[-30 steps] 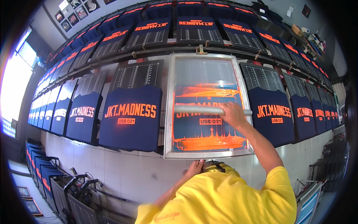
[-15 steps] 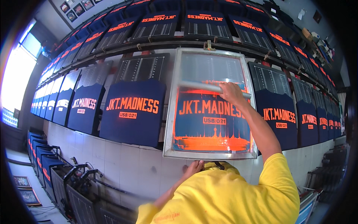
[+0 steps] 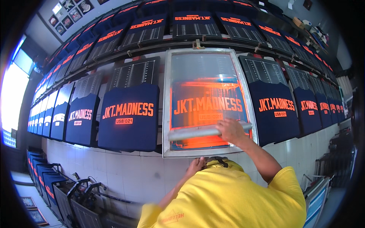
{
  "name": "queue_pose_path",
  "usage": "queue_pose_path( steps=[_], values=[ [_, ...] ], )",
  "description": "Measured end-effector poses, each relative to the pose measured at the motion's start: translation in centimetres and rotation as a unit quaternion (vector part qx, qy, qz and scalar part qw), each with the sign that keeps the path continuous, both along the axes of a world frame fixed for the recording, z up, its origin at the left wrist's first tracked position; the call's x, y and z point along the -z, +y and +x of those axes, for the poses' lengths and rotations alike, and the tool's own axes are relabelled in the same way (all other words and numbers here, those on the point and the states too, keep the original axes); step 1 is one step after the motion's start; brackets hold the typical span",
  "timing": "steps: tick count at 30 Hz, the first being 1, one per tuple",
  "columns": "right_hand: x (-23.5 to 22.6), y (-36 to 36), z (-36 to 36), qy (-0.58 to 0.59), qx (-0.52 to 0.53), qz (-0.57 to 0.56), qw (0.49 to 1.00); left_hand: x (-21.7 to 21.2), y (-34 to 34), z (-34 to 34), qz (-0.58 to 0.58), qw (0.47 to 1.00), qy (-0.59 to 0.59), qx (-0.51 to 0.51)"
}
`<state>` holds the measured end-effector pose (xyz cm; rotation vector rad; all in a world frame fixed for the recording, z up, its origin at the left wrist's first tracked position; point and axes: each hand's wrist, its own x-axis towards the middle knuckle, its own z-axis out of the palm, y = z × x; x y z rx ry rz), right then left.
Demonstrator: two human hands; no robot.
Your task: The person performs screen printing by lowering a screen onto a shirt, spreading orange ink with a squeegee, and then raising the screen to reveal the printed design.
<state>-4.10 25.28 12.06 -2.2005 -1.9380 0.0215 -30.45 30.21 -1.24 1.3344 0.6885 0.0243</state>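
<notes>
My right hand is closed round a long grey squeegee, which lies across the near part of a framed printing screen. Bright orange ink shows on the mesh around the squeegee, with streaks farther up. Through the mesh a dark blue panel and orange block lettering can be seen. My left hand is curled close to the screen's near rim; its fingers are partly hidden, and what they hold cannot be made out.
Dark blue shirts with orange print lie on black boards, such as the left shirt and right shirt. A metal rail runs behind the screen, with another row of shirts beyond. Black racks stand at lower left.
The squeegee has come from the far part of the screen to the near part in my right hand, dragging orange ink over the lettering. My left hand is more curled beside the rim.
</notes>
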Motion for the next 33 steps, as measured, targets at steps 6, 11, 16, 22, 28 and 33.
queue_pose_path(
  steps=[6, 11, 16, 22, 28, 33],
  values=[
    [-2.2, -3.9, -1.7, 0.024, 0.032, 0.010, 0.999, -1.4, 0.9, 0.2, 0.007, 0.999, 0.024, 0.036],
    [-1.2, -0.4, 4.9, -0.010, 0.093, 0.037, 0.995, -1.0, 0.7, 0.1, -0.007, 0.999, 0.024, 0.020],
    [-1.5, 5.6, 10.5, 0.001, 0.134, 0.065, 0.989, -2.5, 1.0, 0.2, 0.021, 0.999, 0.030, 0.031],
    [-0.4, 9.7, 14.1, -0.005, 0.111, 0.043, 0.993, -2.3, 0.6, -0.1, 0.008, 0.999, 0.026, 0.018],
    [-1.0, 8.5, 13.1, 0.034, 0.109, -0.006, 0.993, -1.8, 0.9, -0.1, 0.025, 0.998, 0.043, 0.034],
    [-0.8, 3.9, 8.4, 0.051, 0.091, 0.004, 0.994, 0.2, 0.4, -0.2, -0.010, 1.000, 0.017, 0.001]
  ],
)
